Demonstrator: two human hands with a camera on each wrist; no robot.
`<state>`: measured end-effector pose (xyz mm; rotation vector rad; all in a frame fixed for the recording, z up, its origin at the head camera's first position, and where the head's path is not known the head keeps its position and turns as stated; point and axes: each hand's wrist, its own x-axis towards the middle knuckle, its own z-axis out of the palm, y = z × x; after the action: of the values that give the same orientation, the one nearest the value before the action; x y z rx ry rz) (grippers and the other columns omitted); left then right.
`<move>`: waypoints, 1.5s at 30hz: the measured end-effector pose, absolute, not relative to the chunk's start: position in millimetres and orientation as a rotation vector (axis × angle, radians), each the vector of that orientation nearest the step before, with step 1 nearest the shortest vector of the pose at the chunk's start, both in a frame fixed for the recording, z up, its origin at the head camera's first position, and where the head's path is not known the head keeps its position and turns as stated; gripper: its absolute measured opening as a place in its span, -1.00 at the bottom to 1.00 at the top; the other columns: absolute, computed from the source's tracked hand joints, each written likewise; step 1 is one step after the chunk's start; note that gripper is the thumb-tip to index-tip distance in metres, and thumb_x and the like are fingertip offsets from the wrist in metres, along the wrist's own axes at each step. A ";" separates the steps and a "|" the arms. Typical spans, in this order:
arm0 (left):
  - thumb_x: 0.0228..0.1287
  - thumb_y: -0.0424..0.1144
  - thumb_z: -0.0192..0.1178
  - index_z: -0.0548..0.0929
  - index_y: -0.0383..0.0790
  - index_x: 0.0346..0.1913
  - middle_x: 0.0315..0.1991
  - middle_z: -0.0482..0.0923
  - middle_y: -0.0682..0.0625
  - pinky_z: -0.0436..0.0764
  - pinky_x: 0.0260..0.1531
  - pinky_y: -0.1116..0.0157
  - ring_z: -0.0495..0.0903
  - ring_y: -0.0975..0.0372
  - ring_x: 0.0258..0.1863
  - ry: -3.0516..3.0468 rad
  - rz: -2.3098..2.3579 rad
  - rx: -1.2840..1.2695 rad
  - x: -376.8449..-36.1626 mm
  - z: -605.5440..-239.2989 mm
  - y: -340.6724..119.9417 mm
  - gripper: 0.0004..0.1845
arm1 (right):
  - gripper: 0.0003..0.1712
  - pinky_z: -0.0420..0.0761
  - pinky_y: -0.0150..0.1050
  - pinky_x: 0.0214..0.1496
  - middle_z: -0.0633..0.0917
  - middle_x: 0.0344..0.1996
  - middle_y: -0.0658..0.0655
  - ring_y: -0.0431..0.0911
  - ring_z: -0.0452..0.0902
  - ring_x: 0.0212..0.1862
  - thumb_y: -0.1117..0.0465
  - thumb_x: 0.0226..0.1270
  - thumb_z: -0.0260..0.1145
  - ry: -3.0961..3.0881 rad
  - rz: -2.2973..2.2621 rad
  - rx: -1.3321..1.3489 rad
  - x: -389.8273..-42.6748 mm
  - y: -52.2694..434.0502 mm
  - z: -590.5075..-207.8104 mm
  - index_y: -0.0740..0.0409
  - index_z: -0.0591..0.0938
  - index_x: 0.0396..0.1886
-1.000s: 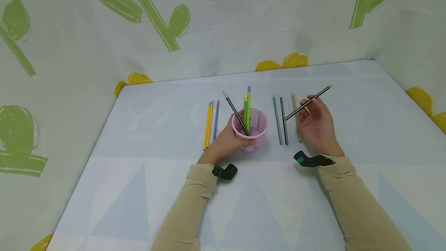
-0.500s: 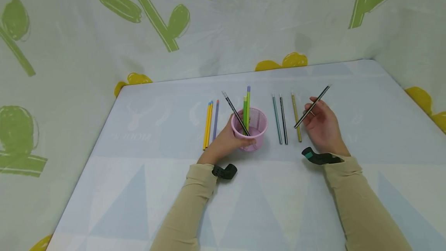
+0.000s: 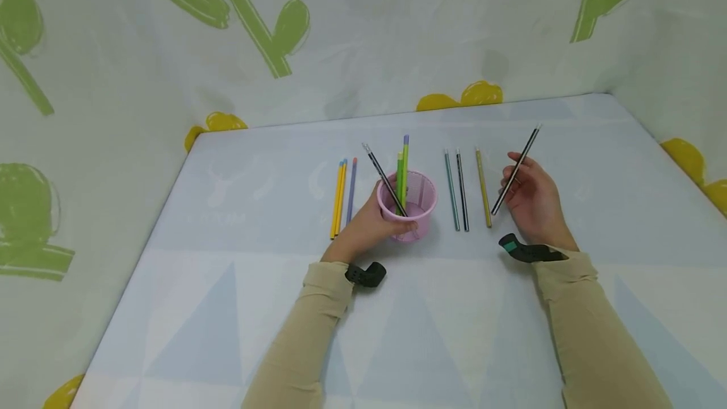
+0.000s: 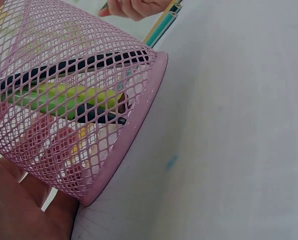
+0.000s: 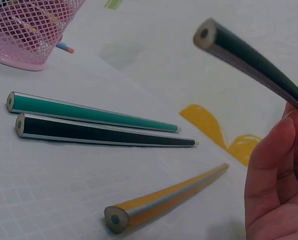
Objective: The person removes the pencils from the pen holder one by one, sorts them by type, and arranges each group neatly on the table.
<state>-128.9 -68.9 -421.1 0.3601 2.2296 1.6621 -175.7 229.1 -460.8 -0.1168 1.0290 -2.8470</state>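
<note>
A pink mesh cup (image 3: 413,199) (image 4: 73,100) (image 5: 26,27) stands mid-table with a black pencil (image 3: 383,178) and green pencils (image 3: 401,172) in it. My left hand (image 3: 368,227) grips the cup from its left side. My right hand (image 3: 532,197) holds a black pencil (image 3: 515,170) (image 5: 254,62) in its fingers, lifted off the table right of the cup. Between cup and right hand lie a teal pencil (image 3: 451,190) (image 5: 88,112), a black one (image 3: 462,190) (image 5: 103,134) and a yellow one (image 3: 483,188) (image 5: 164,197).
Two yellow pencils (image 3: 338,197) and a purple one (image 3: 351,189) lie left of the cup. The pale blue table (image 3: 227,308) is bounded by a leaf-printed cloth wall (image 3: 113,68) at the back and both sides.
My right hand has turned the black pencil from a shallow slant to a steeper one and drifted slightly right. The left hand stays on the cup.
</note>
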 end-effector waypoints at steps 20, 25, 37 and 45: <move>-0.13 -0.21 0.40 0.00 0.09 0.32 0.21 0.22 0.03 0.28 0.12 0.19 0.25 0.27 0.14 2.228 1.675 0.396 -131.6 -419.9 -69.2 -0.02 | -0.48 0.38 -0.44 -0.49 0.34 -0.25 0.15 -0.14 0.22 -0.42 0.39 0.35 -0.06 1.620 -2.512 -0.194 -175.4 229.5 -456.0 0.05 0.24 0.30; -0.14 -0.23 0.41 0.00 0.08 0.33 0.22 0.23 0.02 0.27 0.12 0.22 0.26 0.29 0.14 2.217 1.688 0.384 -132.0 -421.0 -69.0 -0.01 | -0.46 0.37 -0.45 -0.51 0.35 -0.24 0.13 -0.18 0.25 -0.45 0.32 0.35 0.00 1.743 -2.416 -0.116 -173.6 230.4 -453.9 0.01 0.22 0.31; -0.15 -0.16 0.41 0.03 0.16 0.30 0.19 0.22 0.09 0.28 0.12 0.21 0.25 0.30 0.13 2.223 1.673 0.376 -129.5 -418.5 -68.6 -0.04 | -0.38 0.38 -0.46 -0.53 0.38 -0.19 0.13 -0.22 0.32 -0.48 0.14 0.33 0.07 2.147 -2.096 -0.041 -172.4 229.1 -453.3 -0.11 0.14 0.35; -0.15 -0.21 0.41 0.00 0.10 0.32 0.22 0.21 0.05 0.29 0.10 0.25 0.26 0.32 0.13 2.234 1.661 0.376 -132.0 -422.2 -68.5 -0.01 | -0.32 0.46 -0.36 -0.54 0.43 -0.13 0.11 -0.16 0.39 -0.48 -0.05 0.27 0.10 2.472 -1.701 -0.025 -176.0 223.1 -454.4 -0.21 0.10 0.36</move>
<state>-132.0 -68.5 -422.2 0.3755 2.2340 1.6614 -176.0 223.1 -454.4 -0.0245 2.4719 -1.7006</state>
